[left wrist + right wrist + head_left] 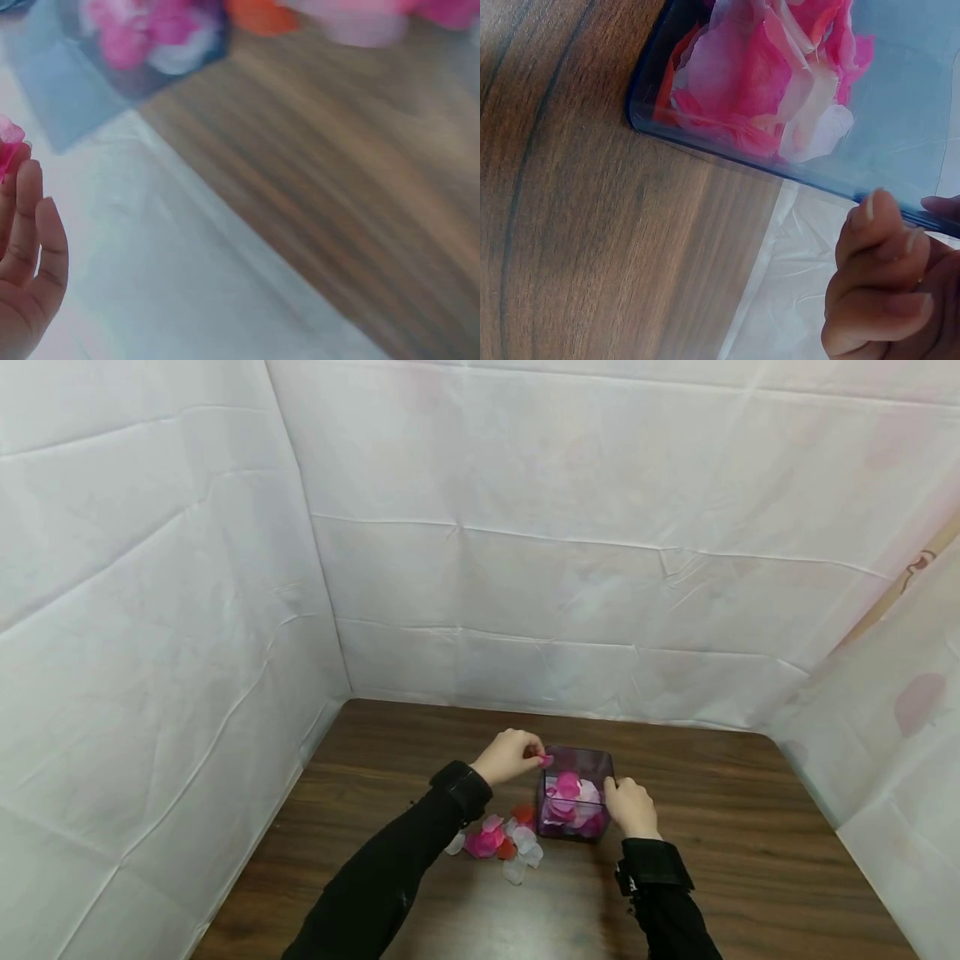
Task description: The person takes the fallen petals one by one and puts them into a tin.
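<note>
A clear purple-tinted plastic box (573, 819) stands on the wooden table, partly filled with pink, white and red petals (742, 82). My left hand (512, 756) is at the box's far left corner and pinches a bright pink petal (10, 142) near the rim. At the box's right side, my right hand (632, 807) grips the wall, with the thumb on one face and curled fingers (877, 217) on the other. Left of the box lies a loose pile of pink, white and orange-red petals (489, 840).
The brown wooden table (750, 860) extends around the box. White cloth sheets (525, 577) hang behind it and along both sides. Black sleeves with dark wrist bands (461, 790) cover both forearms.
</note>
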Demonstrator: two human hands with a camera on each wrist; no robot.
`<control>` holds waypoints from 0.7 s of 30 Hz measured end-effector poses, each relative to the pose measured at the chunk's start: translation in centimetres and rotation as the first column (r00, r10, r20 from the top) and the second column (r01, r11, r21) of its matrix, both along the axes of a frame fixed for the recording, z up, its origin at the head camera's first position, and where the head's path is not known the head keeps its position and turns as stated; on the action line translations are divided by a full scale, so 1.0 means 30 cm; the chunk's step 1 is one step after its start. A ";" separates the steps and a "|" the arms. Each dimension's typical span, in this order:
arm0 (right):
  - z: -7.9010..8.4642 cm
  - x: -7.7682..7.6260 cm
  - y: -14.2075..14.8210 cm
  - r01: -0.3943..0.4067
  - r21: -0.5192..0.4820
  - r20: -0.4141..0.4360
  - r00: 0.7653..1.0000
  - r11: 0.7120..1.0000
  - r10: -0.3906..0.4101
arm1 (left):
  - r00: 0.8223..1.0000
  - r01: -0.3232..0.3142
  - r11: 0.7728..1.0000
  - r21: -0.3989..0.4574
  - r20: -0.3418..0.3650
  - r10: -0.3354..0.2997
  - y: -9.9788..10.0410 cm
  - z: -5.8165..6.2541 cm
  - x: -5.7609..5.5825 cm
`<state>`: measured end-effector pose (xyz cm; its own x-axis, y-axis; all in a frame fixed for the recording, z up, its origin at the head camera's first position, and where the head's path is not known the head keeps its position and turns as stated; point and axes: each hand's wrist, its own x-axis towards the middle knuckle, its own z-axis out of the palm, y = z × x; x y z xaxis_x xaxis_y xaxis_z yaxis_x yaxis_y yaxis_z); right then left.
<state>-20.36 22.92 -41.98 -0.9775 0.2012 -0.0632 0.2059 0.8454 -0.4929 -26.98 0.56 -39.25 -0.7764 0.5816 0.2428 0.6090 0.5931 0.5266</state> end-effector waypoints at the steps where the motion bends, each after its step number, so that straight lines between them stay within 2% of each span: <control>1: 0.001 -0.001 0.000 0.001 0.003 0.002 1.000 1.000 -0.001 | 1.000 0.013 1.000 -0.004 -0.002 -0.013 0.024 0.016 -0.001; 4: 0.000 -0.003 0.000 0.002 0.005 0.004 1.000 1.000 -0.002 | 0.998 0.055 0.998 -0.032 -0.003 -0.055 0.093 0.048 0.004; 6: 0.000 -0.006 -0.002 0.000 0.003 0.002 1.000 1.000 0.000 | 0.997 0.078 0.995 -0.069 -0.008 -0.079 0.131 0.055 0.009; 9: -0.003 -0.007 -0.001 0.002 -0.012 0.008 1.000 1.000 -0.001 | 0.992 0.126 0.983 -0.135 0.000 -0.128 0.168 0.050 0.021; 12: -0.005 -0.005 0.003 0.007 -0.020 0.014 1.000 1.000 -0.007 | 0.984 0.181 0.969 -0.171 0.027 -0.179 0.179 0.026 0.029; 16: -0.008 -0.001 0.003 0.009 -0.015 0.009 1.000 1.000 -0.008 | 0.978 0.209 0.972 -0.108 0.040 -0.206 0.142 0.008 0.023; 21: -0.008 0.002 0.008 0.007 -0.007 -0.014 1.000 1.000 -0.007 | 0.985 0.172 0.984 -0.039 -0.021 -0.173 0.027 0.003 -0.010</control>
